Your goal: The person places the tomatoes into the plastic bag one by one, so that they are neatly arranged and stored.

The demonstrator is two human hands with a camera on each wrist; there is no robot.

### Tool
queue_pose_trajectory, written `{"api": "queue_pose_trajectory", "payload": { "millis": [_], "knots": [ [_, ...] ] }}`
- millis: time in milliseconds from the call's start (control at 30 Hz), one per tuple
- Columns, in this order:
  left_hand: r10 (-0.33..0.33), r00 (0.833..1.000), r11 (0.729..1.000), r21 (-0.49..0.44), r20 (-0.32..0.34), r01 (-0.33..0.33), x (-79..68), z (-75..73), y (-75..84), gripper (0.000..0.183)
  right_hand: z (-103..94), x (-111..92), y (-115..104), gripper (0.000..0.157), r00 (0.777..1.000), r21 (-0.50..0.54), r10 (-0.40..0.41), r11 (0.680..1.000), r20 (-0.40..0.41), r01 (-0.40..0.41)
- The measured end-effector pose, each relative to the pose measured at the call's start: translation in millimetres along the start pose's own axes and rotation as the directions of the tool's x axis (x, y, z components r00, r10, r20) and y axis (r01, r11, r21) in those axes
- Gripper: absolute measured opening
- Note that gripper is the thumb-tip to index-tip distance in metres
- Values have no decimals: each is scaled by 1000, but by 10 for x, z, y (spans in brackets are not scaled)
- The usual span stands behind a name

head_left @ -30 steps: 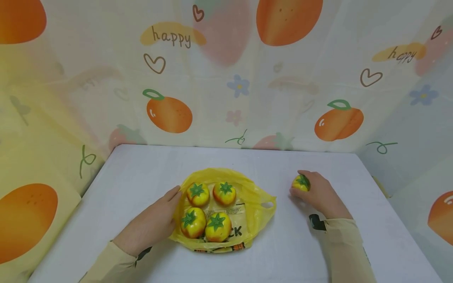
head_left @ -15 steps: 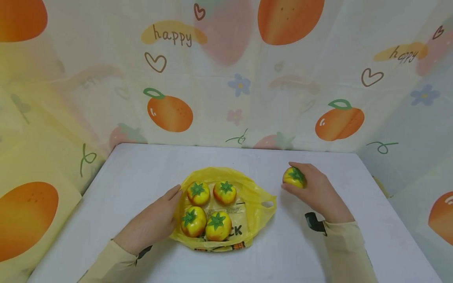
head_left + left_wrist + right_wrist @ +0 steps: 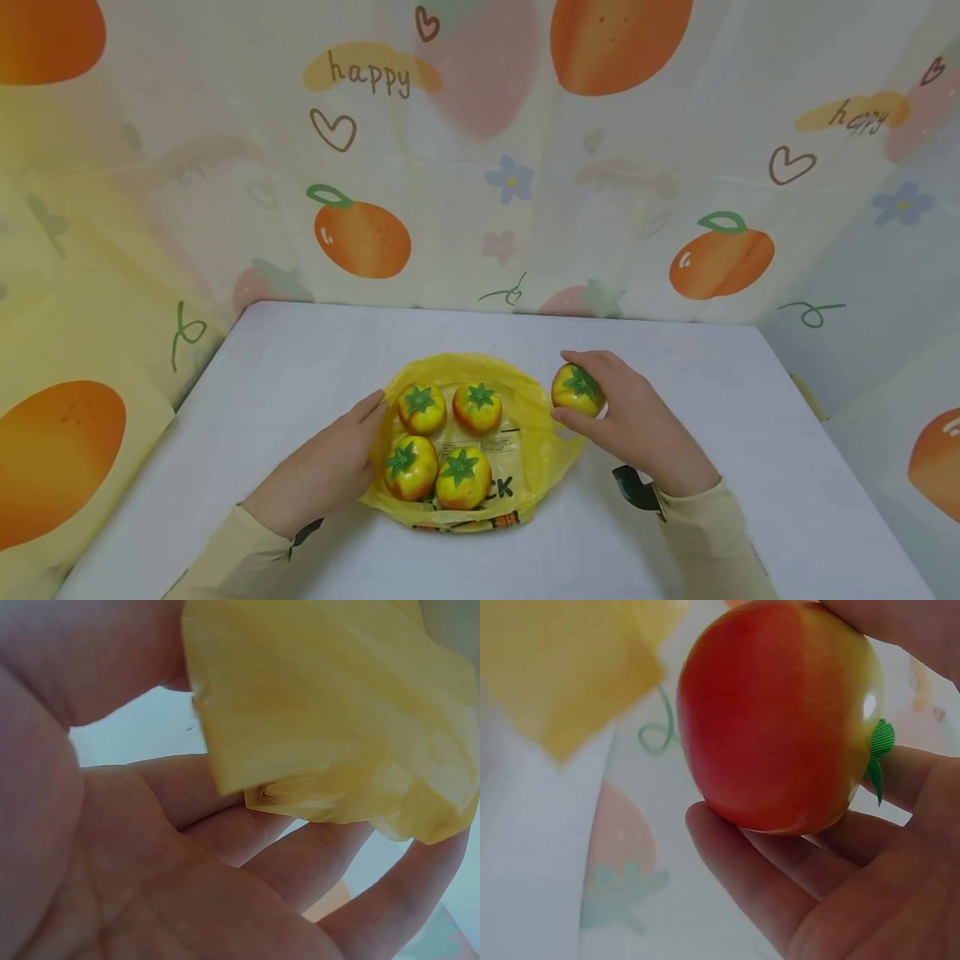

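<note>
A yellow plastic bag (image 3: 543,471) lies spread on the table with its mouth facing up. Several glossy yellow-red toy tomatoes (image 3: 463,477) with green star-shaped leaves rest in it. My left hand (image 3: 322,471) holds the bag's left edge; in the left wrist view, thumb and fingers lie around the thin yellow film, which hides the thumb tip. Another toy tomato (image 3: 780,720) is gripped by my right hand (image 3: 626,417) between thumb and fingers, its red underside facing the right wrist camera. In the head view this tomato overlaps the bag's right end, near the handle hole.
The white table (image 3: 315,350) runs back to a fabric backdrop (image 3: 450,167) printed with oranges, hearts and strawberries. Similar cloth hangs at both sides. A dark strap piece (image 3: 637,487) shows at the right wrist.
My right hand has lifted the toy tomato and carried it leftward from the table's right part to the bag's right end. My left hand stays at the bag's left edge.
</note>
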State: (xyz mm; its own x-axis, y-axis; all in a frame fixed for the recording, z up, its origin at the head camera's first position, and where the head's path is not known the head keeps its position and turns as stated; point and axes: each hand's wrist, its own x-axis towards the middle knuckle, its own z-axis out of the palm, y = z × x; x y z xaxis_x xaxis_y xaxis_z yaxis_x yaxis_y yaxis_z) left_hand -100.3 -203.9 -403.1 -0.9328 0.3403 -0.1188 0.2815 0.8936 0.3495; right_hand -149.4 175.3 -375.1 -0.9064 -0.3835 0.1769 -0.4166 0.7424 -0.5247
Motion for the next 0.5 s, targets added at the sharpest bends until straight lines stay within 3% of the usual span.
{"api": "queue_pose_trajectory", "payload": {
  "millis": [333, 500],
  "knots": [
    [9, 1000, 1000, 2, -10, -9, -6, 7, 19, 63, 241, 31, -206, 77, 992, 74, -9, 997, 127, -1],
    [4, 1000, 1000, -8, -10, -4, 17, 31, 21, 64, 337, 38, -229, 74, 989, 98, -26, 995, 147, 12]
  ]
}}
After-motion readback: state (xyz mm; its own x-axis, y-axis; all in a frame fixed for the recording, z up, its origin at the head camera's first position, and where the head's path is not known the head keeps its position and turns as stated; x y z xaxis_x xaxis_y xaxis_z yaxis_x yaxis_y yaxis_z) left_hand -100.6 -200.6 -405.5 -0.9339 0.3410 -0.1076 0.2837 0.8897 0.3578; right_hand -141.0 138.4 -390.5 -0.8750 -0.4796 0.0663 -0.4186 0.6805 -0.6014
